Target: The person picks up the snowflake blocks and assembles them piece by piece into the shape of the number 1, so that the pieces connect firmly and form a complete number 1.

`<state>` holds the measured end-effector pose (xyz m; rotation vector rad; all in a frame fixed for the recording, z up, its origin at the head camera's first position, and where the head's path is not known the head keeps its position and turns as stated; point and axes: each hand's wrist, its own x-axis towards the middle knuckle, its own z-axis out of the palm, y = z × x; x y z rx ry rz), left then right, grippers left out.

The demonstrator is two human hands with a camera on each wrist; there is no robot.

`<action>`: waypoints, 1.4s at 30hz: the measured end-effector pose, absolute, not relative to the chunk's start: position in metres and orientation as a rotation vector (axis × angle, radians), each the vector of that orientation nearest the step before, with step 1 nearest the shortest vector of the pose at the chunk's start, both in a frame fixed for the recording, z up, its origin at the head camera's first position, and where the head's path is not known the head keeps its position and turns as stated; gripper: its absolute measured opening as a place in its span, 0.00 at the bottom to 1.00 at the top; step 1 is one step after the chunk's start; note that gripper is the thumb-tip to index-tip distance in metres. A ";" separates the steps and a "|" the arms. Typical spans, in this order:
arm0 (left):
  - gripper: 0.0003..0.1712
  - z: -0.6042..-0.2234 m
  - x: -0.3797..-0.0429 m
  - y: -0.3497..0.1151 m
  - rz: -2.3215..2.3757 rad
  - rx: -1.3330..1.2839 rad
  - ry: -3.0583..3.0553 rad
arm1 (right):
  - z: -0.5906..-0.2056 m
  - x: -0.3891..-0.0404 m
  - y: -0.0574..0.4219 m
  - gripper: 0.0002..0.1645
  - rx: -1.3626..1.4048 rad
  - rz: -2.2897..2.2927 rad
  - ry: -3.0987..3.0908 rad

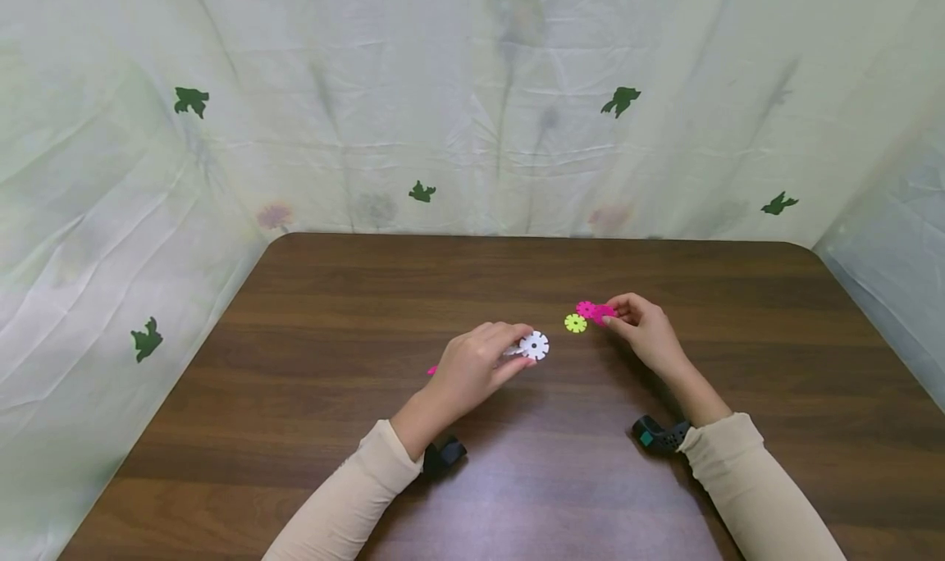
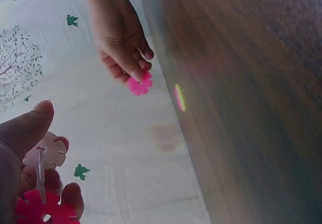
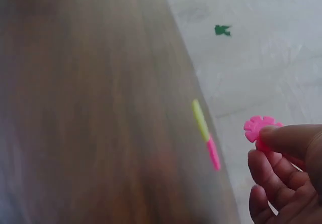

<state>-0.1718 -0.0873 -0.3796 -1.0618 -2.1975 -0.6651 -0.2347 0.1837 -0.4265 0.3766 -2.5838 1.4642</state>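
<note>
My left hand [image 1: 480,364] grips a small assembly of notched plastic discs. It shows a white disc [image 1: 534,345] at the fingertips, another whitish disc [image 2: 41,176] seen edge-on, and a pink disc [image 2: 35,208] at its near end. Most of this assembly is hidden behind the hand in the head view. To the right, my right hand [image 1: 650,335] pinches a single pink notched disc [image 3: 257,128] between thumb and fingers, raised above the table. Close by it, a yellow notched disc [image 1: 576,323] and a loose pink disc [image 1: 586,308] lie side by side on the tabletop.
The brown wooden table [image 1: 354,298] reaches back to a pale fabric curtain [image 1: 443,118] with green leaf-like shapes, which also hangs along both sides. Dark cameras are strapped under both wrists, the right wrist camera [image 1: 657,435] showing close above the table.
</note>
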 end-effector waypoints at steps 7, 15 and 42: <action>0.20 -0.379 -0.172 -0.087 -0.671 -1.059 -2.206 | -0.412 -0.227 0.173 0.09 0.459 1.635 -2.496; 0.19 -0.379 -0.172 -0.087 -0.685 -1.055 -2.223 | -0.378 -0.203 0.155 0.08 0.597 1.710 -2.524; 0.18 -0.377 -0.171 -0.086 -0.693 -1.066 -2.230 | -0.374 -0.184 0.136 0.11 0.988 1.587 -2.376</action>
